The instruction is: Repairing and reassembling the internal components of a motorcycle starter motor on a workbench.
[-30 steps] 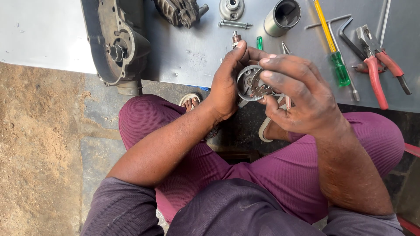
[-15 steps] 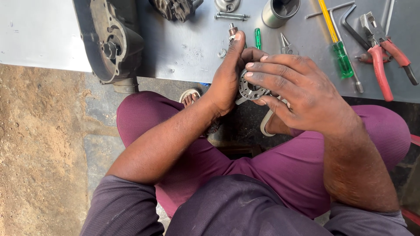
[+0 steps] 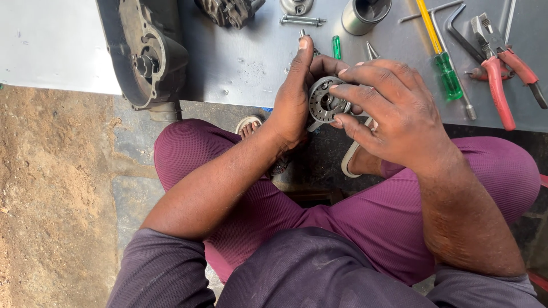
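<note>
Head view: dark engine casing [image 3: 145,54] on grey sheet [image 3: 245,63], unmoved. Left hand [image 3: 294,100] now cradles round metal gear plate [image 3: 325,101] face-up above lap; right hand [image 3: 394,111] fingertips pinch rim, plate rotated since earlier. Red pliers [image 3: 502,68], green screwdriver [image 3: 442,63] idle.

Floor: rough grey concrete slab [image 3: 137,188], stained and worn.
Ground at left: bare sandy brown earth [image 3: 51,199], just beside the slab.
Work surface: flat grey metal sheet [image 3: 245,63] across the top, scuffed and dusty.
Light: bright daylight, soft shadows.
</note>
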